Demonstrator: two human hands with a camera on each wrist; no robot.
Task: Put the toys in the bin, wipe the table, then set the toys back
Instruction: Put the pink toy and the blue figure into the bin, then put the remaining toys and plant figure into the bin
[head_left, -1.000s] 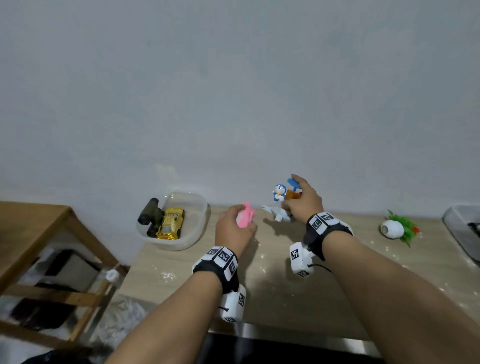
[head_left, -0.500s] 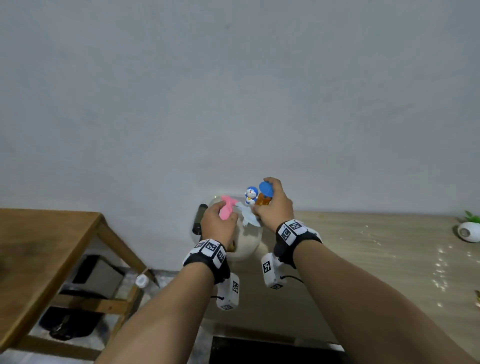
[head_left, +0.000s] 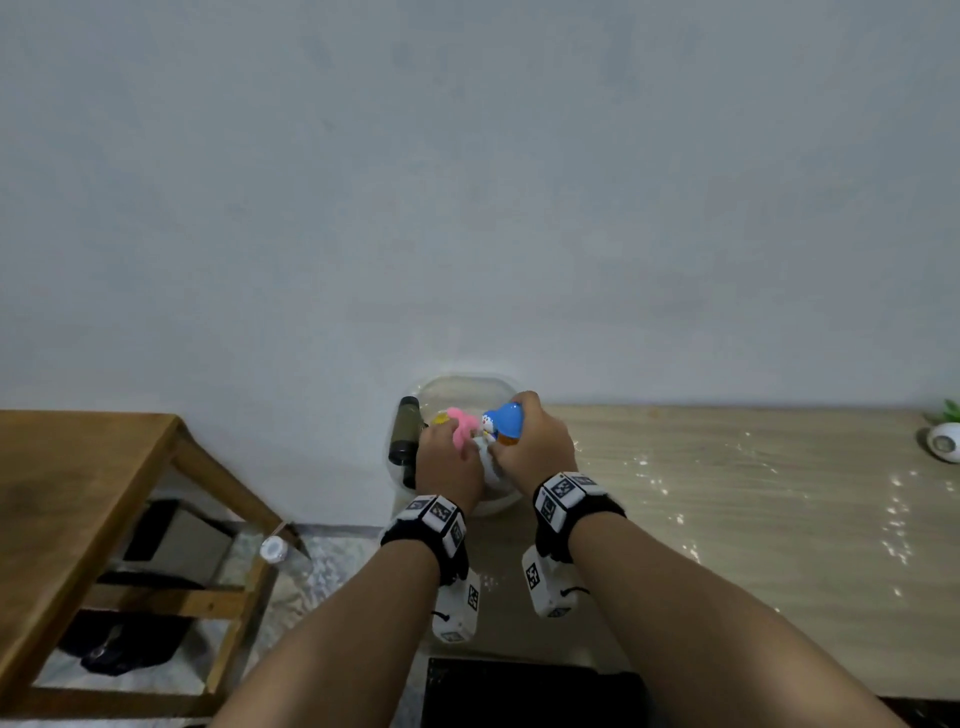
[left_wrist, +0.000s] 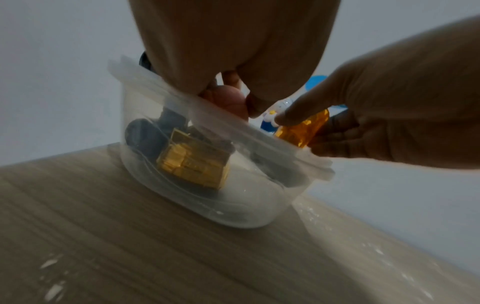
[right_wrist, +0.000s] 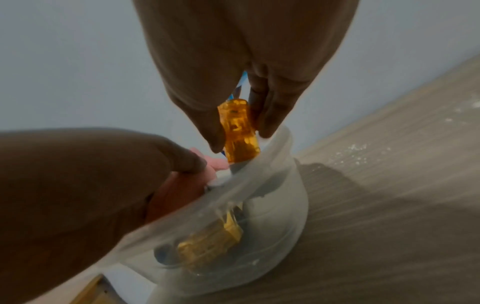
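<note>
**Both hands over the bin**

The left hand (head_left: 448, 462) has its grip around a pink toy (head_left: 461, 426); the right hand (head_left: 535, 447) has its grip around a blue-and-orange toy (head_left: 508, 422). Both hover above the clear bin (left_wrist: 259, 197) on the counter (head_left: 753, 509), which holds a gold car (left_wrist: 193, 164).

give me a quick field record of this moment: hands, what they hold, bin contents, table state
left hand: holds pink soft toy over the bin
right hand: grips blue-topped orange clear plastic toy and small blue-and-white figure
clear plastic bin: holds gold toy car and dark toy binoculars
wood-grain table: white specks, unwiped
</note>
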